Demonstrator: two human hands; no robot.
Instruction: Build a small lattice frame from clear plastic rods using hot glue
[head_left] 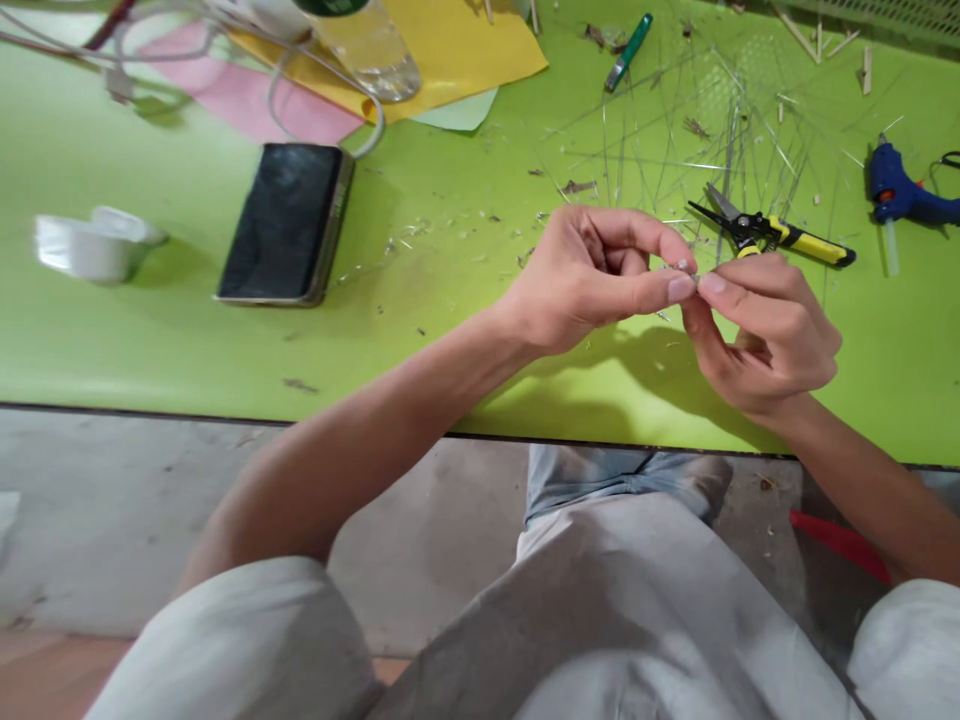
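Observation:
My left hand (600,270) and my right hand (772,325) meet fingertip to fingertip above the green table (420,370). Between both thumbs and forefingers is a tiny greyish piece (694,280), mostly covered by the fingers and too small to name. Both hands are closed in a pinch on it. Just behind the right hand lie cutting pliers (810,240) with yellow and black handles, their jaws apart. Thin metal wires (731,140) are strewn over the table beyond my hands.
A blue glue gun (911,190) lies at the right, a green-handled cutter (630,52) farther back. To the left are a phone (281,225), a white plastic container (90,245), a cable (367,140), coloured paper (465,50) and a bottle (375,60). Wooden sticks (799,35) lie at the back.

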